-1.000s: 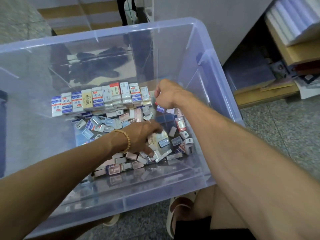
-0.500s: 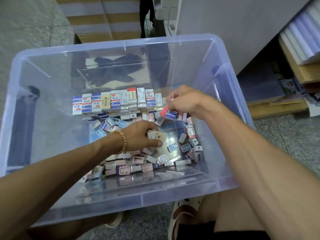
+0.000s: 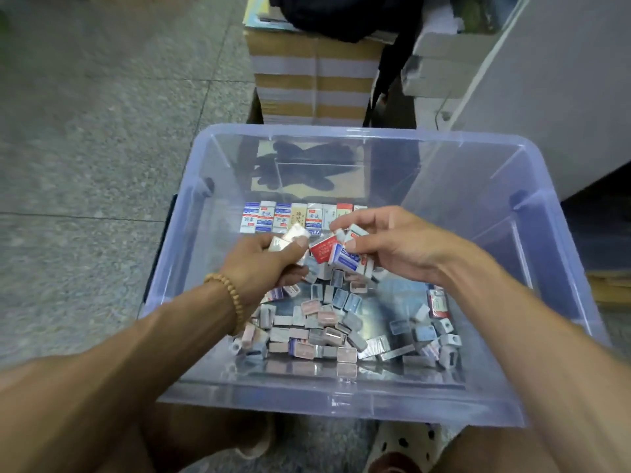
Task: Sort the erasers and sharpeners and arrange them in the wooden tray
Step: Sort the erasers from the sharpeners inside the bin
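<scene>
Speckled floor, clear bin, left hand gripping white erasers, right hand gripping red-labelled erasers, lettering unreadable

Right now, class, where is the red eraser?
In the head view, the red eraser sits mid-frame, pinched in the right hand, beside the left hand, above the clear bin's loose pile.

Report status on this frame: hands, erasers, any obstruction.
Left hand grips pale erasers; right hand holds red and blue-white erasers. Eraser row lined up at clear bin's far side, loose pile below. No wooden tray visible.
</scene>
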`<move>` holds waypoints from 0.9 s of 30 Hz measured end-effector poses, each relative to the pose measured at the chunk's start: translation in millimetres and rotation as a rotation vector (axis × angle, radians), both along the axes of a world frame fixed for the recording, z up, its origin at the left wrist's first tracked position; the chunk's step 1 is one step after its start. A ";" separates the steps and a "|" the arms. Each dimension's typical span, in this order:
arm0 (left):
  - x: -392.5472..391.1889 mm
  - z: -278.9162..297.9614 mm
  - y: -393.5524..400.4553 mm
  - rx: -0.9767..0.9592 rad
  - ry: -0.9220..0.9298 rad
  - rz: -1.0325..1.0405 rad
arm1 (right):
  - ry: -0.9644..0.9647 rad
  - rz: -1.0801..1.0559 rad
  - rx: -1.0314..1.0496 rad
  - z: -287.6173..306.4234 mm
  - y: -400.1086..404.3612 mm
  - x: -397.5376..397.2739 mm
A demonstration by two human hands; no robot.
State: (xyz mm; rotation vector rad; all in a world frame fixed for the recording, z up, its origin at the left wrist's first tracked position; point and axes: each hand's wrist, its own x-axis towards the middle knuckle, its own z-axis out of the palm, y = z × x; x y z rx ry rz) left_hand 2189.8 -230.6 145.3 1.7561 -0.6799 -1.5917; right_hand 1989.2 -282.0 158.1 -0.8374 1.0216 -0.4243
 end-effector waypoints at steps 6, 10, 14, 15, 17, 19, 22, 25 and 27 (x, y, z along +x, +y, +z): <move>-1.3 12.5 -1.0 -0.051 0.063 0.021 | -0.088 -0.123 0.045 0.3 -0.9 17.2; 0.7 17.7 -2.1 -0.075 0.159 0.148 | -0.183 -0.239 0.066 -2.0 1.1 35.1; 3.0 21.5 2.8 -0.049 0.237 0.229 | -0.185 -0.243 0.074 -1.8 2.4 48.1; 4.3 22.1 5.0 -0.033 0.227 0.242 | -0.164 -0.245 0.062 0.1 0.5 49.8; 8.0 23.4 10.6 0.021 0.192 0.258 | -0.102 -0.265 0.040 1.7 -8.7 55.3; 12.0 25.8 19.5 0.079 0.179 0.271 | -0.011 -0.271 0.014 -0.7 -19.9 68.5; 16.4 31.4 33.1 0.096 0.183 0.282 | 0.164 -0.203 -0.050 -13.9 -31.4 99.8; 18.5 35.0 38.0 0.077 0.184 0.288 | 0.309 -0.149 -0.110 -26.5 -33.8 129.4; 18.5 34.7 37.1 0.079 0.178 0.292 | 0.390 -0.136 -0.165 -33.3 -35.0 141.3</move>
